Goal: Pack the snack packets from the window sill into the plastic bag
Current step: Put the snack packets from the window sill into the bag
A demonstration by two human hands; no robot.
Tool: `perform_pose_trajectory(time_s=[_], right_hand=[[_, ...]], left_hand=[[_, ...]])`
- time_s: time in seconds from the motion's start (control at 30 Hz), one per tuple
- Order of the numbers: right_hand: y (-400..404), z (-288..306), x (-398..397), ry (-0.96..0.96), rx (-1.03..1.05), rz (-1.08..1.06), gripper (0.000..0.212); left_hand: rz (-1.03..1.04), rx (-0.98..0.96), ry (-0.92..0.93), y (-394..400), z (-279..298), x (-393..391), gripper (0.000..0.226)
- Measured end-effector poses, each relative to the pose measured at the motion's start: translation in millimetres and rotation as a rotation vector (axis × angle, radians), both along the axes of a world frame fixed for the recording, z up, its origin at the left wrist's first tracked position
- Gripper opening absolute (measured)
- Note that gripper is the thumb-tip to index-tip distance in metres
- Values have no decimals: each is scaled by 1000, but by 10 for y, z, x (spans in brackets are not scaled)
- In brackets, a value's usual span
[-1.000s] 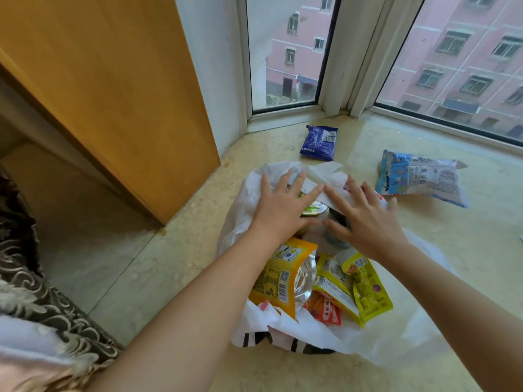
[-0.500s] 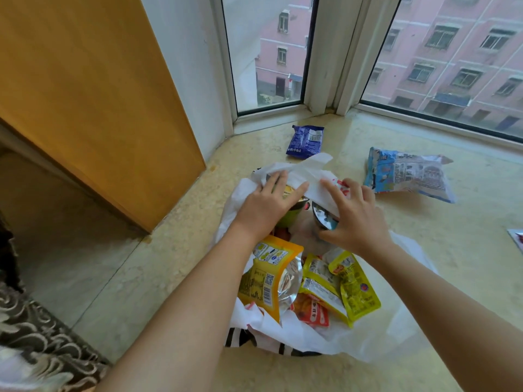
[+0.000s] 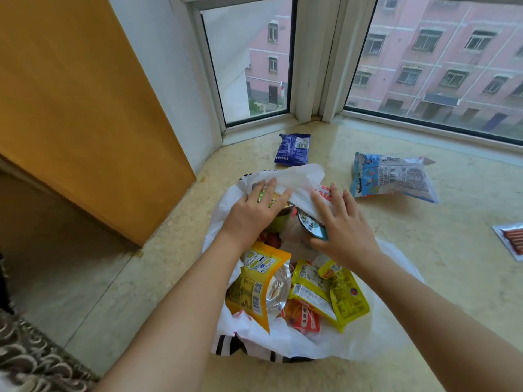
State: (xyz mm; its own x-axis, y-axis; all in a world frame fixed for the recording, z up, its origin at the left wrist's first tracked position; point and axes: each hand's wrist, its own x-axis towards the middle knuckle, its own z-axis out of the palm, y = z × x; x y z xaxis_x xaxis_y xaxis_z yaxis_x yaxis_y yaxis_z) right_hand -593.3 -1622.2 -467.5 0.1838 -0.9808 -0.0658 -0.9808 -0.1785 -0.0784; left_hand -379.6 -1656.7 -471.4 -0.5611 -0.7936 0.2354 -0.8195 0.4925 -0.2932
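Note:
The white plastic bag (image 3: 393,329) lies open on the marble window sill (image 3: 452,278). Inside it are an orange-yellow packet (image 3: 254,287), two yellow packets (image 3: 343,295), a red-orange packet (image 3: 304,316), a green cup (image 3: 278,223) and a foil-lidded cup (image 3: 311,226). My left hand (image 3: 252,215) rests flat on the bag's far flap, fingers spread over the green cup. My right hand (image 3: 346,232) lies flat beside it, fingers on the same flap, thumb by the foil-lidded cup. Outside the bag lie a dark blue packet (image 3: 293,149), a big light blue packet (image 3: 393,178) and a red sausage packet (image 3: 512,241).
An orange wooden panel (image 3: 85,108) stands at the left, ending at the sill's edge. Window frames (image 3: 314,66) close the far side. A patterned fabric (image 3: 36,360) shows at the lower left corner.
Both hands have slid a little farther over the bag's far flap, which now stands higher and more bunched. The sausage packet at the right has come into view.

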Motion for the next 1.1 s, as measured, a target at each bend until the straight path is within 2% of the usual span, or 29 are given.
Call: perform_pose_trajectory(time_s=[0.23,0.33,0.37,0.4,0.43,0.5,0.6,0.7,0.83,0.9,0.97,1.03,1.1], right_hand=[[86,46,-31,-26,4,-5,92],[239,122,-44,-83,-66,17,82],[319,140,-58,-131,-110,32,74],[413,162,-79,-183,-162,60,64],[519,165,-111,-232,-231,108,56],[765,97,-175,-267,-311,256,48],[1112,-147,-200,-123,-144,415,60],[1248,-349,-134,18,77,367,72],[1193,-361,-55,59,83,254,62],[1141,-371,-86,124,137,167,74],[1093,-345,-152,166,165,66,81],[1082,-354,-192,167,158,21,76],[1085,-323,-190,186,153,-6,72]], left_hand=[[-74,-30,149,-34,-16,98,76],[-109,-2,252,66,127,78,55],[-120,20,311,144,222,23,46],[-116,110,364,239,332,-51,47],[-98,273,384,346,432,-129,56],[-62,578,222,570,533,-247,80],[-83,738,-102,814,509,-273,118],[-50,848,-195,858,475,-171,142],[-85,820,-191,882,485,-139,141],[-92,777,-111,877,455,-154,133],[-42,741,-24,838,389,-189,127],[42,706,38,784,310,-269,117],[120,632,-11,746,242,-372,107]])
